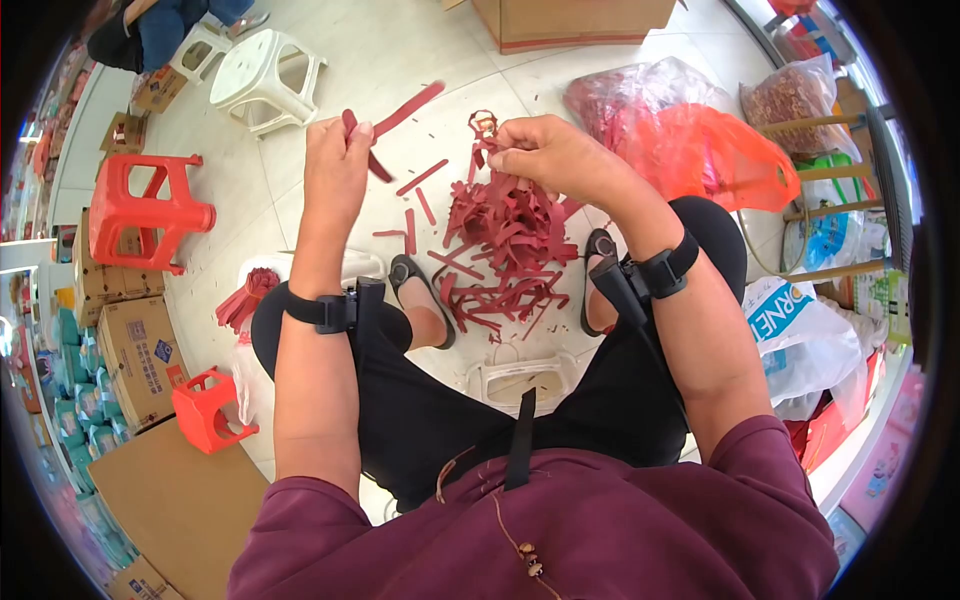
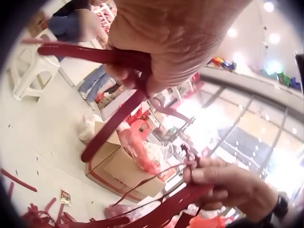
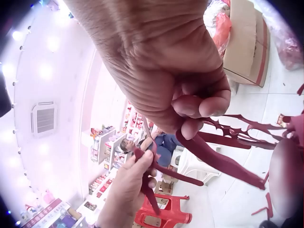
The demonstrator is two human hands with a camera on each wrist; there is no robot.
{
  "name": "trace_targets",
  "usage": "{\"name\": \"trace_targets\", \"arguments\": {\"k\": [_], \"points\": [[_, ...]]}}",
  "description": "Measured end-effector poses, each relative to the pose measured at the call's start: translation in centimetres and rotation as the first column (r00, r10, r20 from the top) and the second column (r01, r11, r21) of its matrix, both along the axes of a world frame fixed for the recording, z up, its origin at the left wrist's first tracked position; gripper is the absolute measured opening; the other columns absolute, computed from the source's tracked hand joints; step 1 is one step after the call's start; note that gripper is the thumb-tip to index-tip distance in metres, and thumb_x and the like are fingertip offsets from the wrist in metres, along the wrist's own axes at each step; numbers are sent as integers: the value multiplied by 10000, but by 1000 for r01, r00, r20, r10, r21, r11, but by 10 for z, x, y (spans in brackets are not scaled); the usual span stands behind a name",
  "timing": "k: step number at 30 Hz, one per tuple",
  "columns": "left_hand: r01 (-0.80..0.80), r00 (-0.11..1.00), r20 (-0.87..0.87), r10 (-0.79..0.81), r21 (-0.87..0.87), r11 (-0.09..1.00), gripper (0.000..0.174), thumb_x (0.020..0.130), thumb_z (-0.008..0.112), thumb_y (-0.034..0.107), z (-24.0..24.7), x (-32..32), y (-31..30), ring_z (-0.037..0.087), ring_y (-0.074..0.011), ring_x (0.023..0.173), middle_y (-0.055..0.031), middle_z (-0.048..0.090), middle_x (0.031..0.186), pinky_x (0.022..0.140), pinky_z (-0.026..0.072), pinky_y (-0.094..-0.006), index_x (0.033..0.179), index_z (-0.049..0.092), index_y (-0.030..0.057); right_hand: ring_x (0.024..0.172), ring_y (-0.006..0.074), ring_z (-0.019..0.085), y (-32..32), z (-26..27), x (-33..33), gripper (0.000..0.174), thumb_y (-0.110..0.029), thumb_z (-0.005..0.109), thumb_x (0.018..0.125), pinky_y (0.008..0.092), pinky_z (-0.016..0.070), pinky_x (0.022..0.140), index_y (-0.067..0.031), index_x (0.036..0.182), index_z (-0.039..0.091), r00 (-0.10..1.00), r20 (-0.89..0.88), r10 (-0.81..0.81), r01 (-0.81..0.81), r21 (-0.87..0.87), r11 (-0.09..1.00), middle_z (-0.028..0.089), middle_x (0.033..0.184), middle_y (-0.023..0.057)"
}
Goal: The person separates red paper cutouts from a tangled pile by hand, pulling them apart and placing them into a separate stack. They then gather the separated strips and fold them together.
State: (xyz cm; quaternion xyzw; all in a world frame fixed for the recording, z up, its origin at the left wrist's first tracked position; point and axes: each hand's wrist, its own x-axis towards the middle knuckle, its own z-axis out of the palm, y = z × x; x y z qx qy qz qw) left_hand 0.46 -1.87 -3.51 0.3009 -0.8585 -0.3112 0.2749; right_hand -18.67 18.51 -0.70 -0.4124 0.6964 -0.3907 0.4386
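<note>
My left hand [image 1: 335, 165] is raised to the left over the floor, its fingers and thumb pinching dark red flat strips [image 2: 111, 128] that stick out on both sides. To the right, my right hand [image 1: 550, 155] pinches more dark red strips [image 3: 223, 159] between curled fingers and thumb. Among these, a thin band [image 3: 237, 131] has a cut-out, jagged edge. Below the right hand a heap of dark red strips and scraps [image 1: 515, 235] lies on the floor between the feet. The two hands are well apart.
Loose strips [image 1: 425, 205] lie scattered on the tiles. Red stools [image 1: 150, 215] and white stools [image 1: 265, 75] stand at left. A cardboard box [image 1: 575, 20] is ahead. Plastic bags [image 1: 725, 160] sit at right near a rack. Another person [image 1: 160, 30] is at the far left.
</note>
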Motion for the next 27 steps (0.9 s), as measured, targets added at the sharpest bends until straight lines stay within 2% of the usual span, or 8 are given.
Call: {"name": "trace_targets", "arguments": {"k": [2,5,8,15,16,19,23,27], "points": [[66,997,-59,-45,410,910,354,1027,568,338,-2,4,1,576,-185,901,-64,616,866,811,454,-331,1101,677,10,585,59,520,2,15,0,186,-238,633,967,236,386,486,-58,923,649,998,58,-1,-2,43,999,586,692,-23],[268,961,-146,-236,711,650,420,1033,548,356,25,-10,53,540,-93,727,4,568,811,705,471,-249,1242,578,-8,591,50,521,4,16,-2,172,-237,639,968,216,392,489,-67,945,658,986,164,-19,14,32,999,579,691,-28],[364,916,-224,-334,813,454,339,1019,588,344,12,-25,71,455,-62,612,55,436,699,586,430,-231,1187,580,49,574,44,507,4,14,-2,172,-236,642,968,203,400,493,-67,970,671,975,222,-3,6,-14,1000,575,696,-32],[258,926,-55,-375,815,519,312,978,640,370,33,-25,72,396,-35,568,71,448,660,521,323,-219,1075,631,74,557,46,498,4,12,-5,153,-206,639,962,199,399,492,-62,996,680,970,233,-73,78,-14,997,579,713,-25],[209,945,33,-324,703,680,276,982,616,348,21,-26,70,386,-32,556,69,471,673,498,302,-218,1046,637,80,555,47,498,4,13,-5,151,-201,640,960,201,398,489,-60,993,679,964,251,-90,99,-25,995,574,708,-24],[117,946,175,-273,602,790,343,990,558,328,5,-22,52,538,-92,709,8,593,807,578,434,-260,1069,657,10,548,50,488,6,22,-7,150,-198,643,955,209,388,480,-53,984,672,948,289,-134,150,-34,988,558,694,-23],[264,954,-128,-272,787,557,322,992,597,356,27,-20,76,385,-22,541,52,515,754,468,291,-198,1138,620,70,522,51,465,7,17,-6,164,-215,641,961,217,372,472,-52,964,655,941,308,-139,165,-61,984,540,675,-24],[350,901,-152,-405,808,474,408,963,667,368,35,-28,93,368,-12,548,59,509,772,473,284,-191,1226,580,68,505,55,452,4,20,-1,176,-230,631,973,215,365,473,-57,937,638,939,320,-129,159,-69,985,545,676,-25]]}}
